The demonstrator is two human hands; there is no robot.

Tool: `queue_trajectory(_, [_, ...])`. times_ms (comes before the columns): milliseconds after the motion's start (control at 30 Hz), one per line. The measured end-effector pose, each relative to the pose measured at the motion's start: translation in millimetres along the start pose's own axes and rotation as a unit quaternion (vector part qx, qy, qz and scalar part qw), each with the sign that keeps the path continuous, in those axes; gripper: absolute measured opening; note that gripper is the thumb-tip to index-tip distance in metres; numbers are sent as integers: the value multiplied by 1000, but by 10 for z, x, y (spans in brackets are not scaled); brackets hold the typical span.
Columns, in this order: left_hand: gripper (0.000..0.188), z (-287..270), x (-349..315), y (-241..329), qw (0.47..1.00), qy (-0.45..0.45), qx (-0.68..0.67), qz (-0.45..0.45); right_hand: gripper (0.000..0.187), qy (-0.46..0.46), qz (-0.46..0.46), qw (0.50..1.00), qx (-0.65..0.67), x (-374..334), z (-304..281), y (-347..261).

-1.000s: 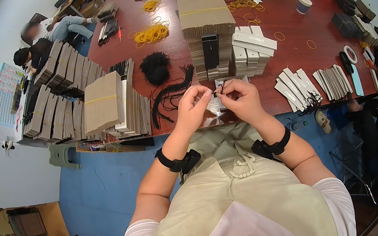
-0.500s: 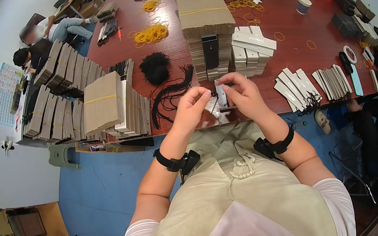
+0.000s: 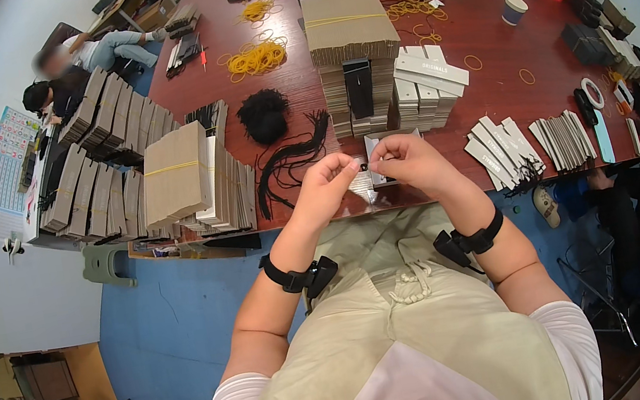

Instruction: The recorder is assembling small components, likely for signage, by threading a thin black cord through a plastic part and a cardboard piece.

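Above the table's near edge my two hands are close together, thumbs and forefingers pinched. Between their fingertips shows a small dark bit of black cord point(image 3: 363, 166); my left hand point(image 3: 327, 182) and my right hand point(image 3: 410, 164) each appear closed on it, though the fingers hide most of it. Partly covered by my right hand, a small open grey-white box point(image 3: 371, 144) lies on the table. Left of my left hand are loose black cords point(image 3: 289, 161) and a fluffy black bundle point(image 3: 263, 117).
Ahead stands a tall stack of brown cardboard pieces point(image 3: 349, 24), with a black upright block point(image 3: 359, 89) before it and white tags point(image 3: 429, 82) beside it. More cardboard stacks point(image 3: 175, 173) are at left. White tags with black cords point(image 3: 503, 150) lie at right. Yellow rubber bands point(image 3: 255, 57) lie farther back.
My right hand has closed from spread fingers to a pinch, its fingertips now near my left ones at the dark cord. The box beneath shows more of its far edge.
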State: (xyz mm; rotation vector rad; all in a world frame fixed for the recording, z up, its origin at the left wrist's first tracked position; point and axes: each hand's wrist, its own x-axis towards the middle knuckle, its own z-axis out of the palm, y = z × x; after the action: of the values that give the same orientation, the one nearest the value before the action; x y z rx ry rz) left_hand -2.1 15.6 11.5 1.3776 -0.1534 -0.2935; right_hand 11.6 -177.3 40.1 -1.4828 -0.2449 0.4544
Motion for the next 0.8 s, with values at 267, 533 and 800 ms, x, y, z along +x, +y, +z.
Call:
queue_trajectory(267, [13, 15, -13, -10, 1000, -2, -15, 8, 12, 33, -14, 998, -52, 31, -53, 149])
queue_trajectory(533, [14, 12, -29, -18, 999, -27, 23, 14, 12, 21, -17, 994, -106, -7, -59, 87])
queue_trajectory(800, [17, -34, -6, 14, 994, -1, -2, 109, 11, 20, -66, 994, -84, -60, -137, -27])
